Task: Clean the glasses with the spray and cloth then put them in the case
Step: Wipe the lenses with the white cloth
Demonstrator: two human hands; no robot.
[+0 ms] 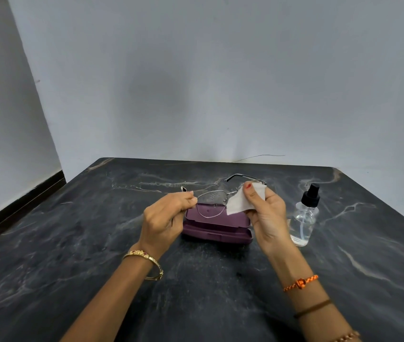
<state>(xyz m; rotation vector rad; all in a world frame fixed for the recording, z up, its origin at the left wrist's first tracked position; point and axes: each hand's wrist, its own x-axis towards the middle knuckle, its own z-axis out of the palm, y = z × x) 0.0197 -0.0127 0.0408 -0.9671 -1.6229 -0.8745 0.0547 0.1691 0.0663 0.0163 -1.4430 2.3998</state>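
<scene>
step: wiping, by my read. Droplets show on the left lens, so spraying looks done; casing not yet begun.
left hand (pixel 169 215): fingers (pixel 191 199) pinched narrow on the left end of the glasses (pixel 212 203), at the rim near the hinge. Holds the frame off the surface.
right hand (pixel 266 213): thumb (pixel 250 191) and fingers fold the white cloth (pixel 239 203) round the right lens. Thumb on the near face; the fingers behind are hidden.
glasses: thin metal frame, in the air between the two hands, directly above the case. Long axis runs left-right, hand to hand. Temples open, pointing away from the person.
key relation: uncleaned left lens lies just left of the right-hand fingers, along the frame's long axis. Right hand is the one to slide the cloth that way; left stays as anchor.
case (pixel 217 227): purple hard case, below and just beyond both sets of fingers. Looks shut or nearly shut; can't tell for sure. Would need opening before the glasses go in.
spray bottle (pixel 304 218): clear, black pump, upright on the surface (pixel 72 255), just right of the right hand, untouched.
risk: thin frame, one-ended pinch; hard wiping could twist it.
</scene>
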